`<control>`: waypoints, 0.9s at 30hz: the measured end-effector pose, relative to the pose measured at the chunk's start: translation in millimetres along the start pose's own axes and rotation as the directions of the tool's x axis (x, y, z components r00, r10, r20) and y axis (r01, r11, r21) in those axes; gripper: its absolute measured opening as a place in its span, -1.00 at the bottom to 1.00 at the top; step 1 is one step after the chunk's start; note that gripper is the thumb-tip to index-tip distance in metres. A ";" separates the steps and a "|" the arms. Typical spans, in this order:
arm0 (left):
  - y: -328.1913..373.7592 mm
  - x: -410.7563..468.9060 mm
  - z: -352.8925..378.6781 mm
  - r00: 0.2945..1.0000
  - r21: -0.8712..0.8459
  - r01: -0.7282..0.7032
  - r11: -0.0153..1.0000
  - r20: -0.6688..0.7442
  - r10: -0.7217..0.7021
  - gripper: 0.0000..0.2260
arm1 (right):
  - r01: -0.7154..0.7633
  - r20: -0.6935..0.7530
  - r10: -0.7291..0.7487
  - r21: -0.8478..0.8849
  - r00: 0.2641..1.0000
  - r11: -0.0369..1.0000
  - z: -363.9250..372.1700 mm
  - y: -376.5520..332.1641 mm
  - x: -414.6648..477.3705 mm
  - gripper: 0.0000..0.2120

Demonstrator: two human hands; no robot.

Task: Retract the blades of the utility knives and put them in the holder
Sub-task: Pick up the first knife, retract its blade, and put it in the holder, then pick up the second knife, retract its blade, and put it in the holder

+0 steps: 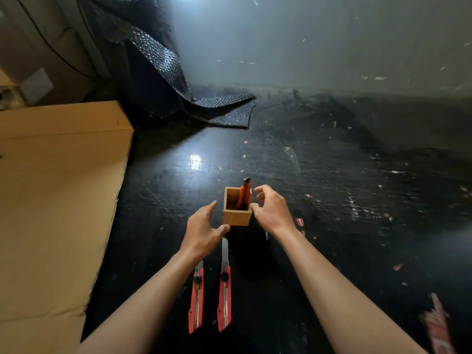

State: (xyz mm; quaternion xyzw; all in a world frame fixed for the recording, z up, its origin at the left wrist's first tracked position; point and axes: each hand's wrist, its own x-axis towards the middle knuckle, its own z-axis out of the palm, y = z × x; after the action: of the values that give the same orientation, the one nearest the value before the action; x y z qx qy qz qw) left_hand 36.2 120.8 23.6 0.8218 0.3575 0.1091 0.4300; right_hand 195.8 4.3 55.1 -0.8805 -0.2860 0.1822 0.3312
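A small square wooden holder (236, 217) stands on the black tabletop with one red utility knife (244, 192) upright inside it. Two more red utility knives lie flat in front of it, side by side, blades extended: the left knife (196, 300) partly under my left wrist, the right knife (224, 292) with its long blade pointing at the holder. My left hand (203, 232) is open just left of the holder, thumb near its lower corner. My right hand (270, 209) is open beside the holder's right rim, fingers curled, holding nothing.
A large cardboard box (58, 200) fills the left side. Black bubble wrap (178, 80) hangs down onto the table at the back. Scraps of red and white paper (436, 325) litter the right of the scratched black tabletop (332, 175).
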 end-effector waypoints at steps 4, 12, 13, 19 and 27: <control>-6.3 -39.3 8.8 1.000 0.056 -0.003 0.998 0.014 0.002 -0.43 | -0.035 0.076 0.035 -0.008 0.996 0.999 19.4 7.9 -39.6 -0.69; -28.7 -85.1 29.7 0.971 0.174 0.146 0.974 0.161 -0.174 -0.66 | -0.134 0.338 0.182 -0.161 0.923 0.978 59.4 31.2 -103.1 -0.60; -31.0 -89.5 32.9 0.968 0.183 0.159 0.970 0.163 -0.189 -0.70 | -0.142 0.367 0.200 -0.181 0.909 0.973 64.0 34.3 -109.1 -0.60; -35.8 -110.1 50.2 0.942 0.088 0.271 0.959 0.181 -0.283 -0.73 | -0.236 0.475 0.255 -0.100 0.842 0.967 88.6 45.9 -145.4 -0.71; -34.1 -121.2 50.9 0.929 -0.137 0.358 0.924 0.149 -0.338 -0.70 | -0.377 0.386 0.288 0.177 0.876 0.909 84.7 51.9 -165.1 -0.77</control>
State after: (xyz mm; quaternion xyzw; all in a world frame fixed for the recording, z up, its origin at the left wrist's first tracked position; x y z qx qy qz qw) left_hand -43.2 18.9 -18.5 0.7127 0.4607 0.0087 0.5288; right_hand 45.3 -90.1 -19.4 -0.8216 -0.1589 0.4251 0.3451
